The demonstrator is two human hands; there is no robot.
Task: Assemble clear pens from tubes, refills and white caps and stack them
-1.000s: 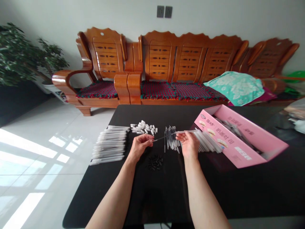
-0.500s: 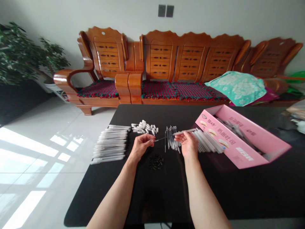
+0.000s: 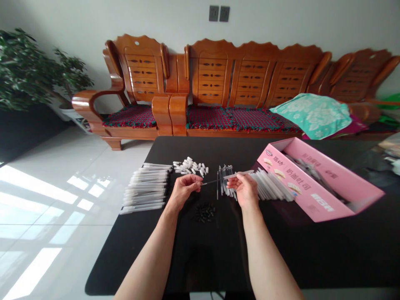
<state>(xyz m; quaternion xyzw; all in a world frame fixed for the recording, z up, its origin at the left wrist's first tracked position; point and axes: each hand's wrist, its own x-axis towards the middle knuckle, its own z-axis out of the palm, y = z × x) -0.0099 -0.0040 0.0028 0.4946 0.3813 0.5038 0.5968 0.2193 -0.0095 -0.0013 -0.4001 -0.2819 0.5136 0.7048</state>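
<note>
My left hand (image 3: 183, 189) pinches the near end of a thin pen refill (image 3: 211, 182) above the black table (image 3: 218, 254). My right hand (image 3: 245, 188) grips a translucent white pen barrel (image 3: 241, 173), and the refill's far end meets the barrel's mouth. Behind the hands lie a bundle of refills (image 3: 225, 180) and a pile of white caps (image 3: 191, 166). A heap of small black parts (image 3: 204, 211) rests between my wrists.
A row of assembled white pens (image 3: 145, 187) lies at the table's left edge. More empty barrels (image 3: 271, 185) lean against an open pink box (image 3: 315, 179) on the right. Wooden sofas (image 3: 243, 85) stand behind, and a potted plant (image 3: 34, 71) at far left.
My hands have come slightly closer together, and the refill has slid a little further towards the barrel. The view has shifted a little.
</note>
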